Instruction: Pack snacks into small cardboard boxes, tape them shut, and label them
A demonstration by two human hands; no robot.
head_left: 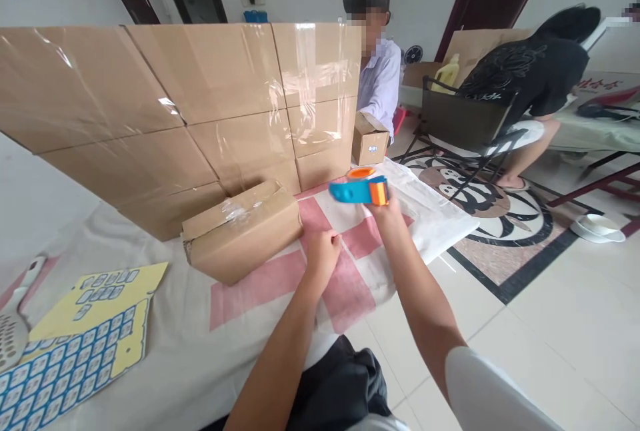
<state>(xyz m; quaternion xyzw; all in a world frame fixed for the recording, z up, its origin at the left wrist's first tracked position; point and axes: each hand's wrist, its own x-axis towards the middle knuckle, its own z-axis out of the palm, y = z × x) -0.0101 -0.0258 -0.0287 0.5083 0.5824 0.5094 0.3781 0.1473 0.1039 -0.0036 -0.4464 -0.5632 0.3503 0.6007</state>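
Observation:
My right hand [385, 210] is wrapped round a blue and orange tape dispenser [354, 191], held above the tablecloth. An orange ring [361, 172] shows right behind its blue body; whether it is joined to it I cannot tell. Closed in a fist, my left hand [323, 254] is low over the red and white cloth, and what its fingers hold, if anything, is hidden. To the left of that hand lies a long brown cardboard box [245, 231], its top flaps shut and a crumpled bit of clear tape on top.
Taped cartons [230, 74] form a wall along the table's far side. Sticker sheets [75, 351] and a slotted spoon [15, 324] lie at left. Beyond the table, a person [383, 78] is near a small box [370, 144]; another sits in a chair [465, 118].

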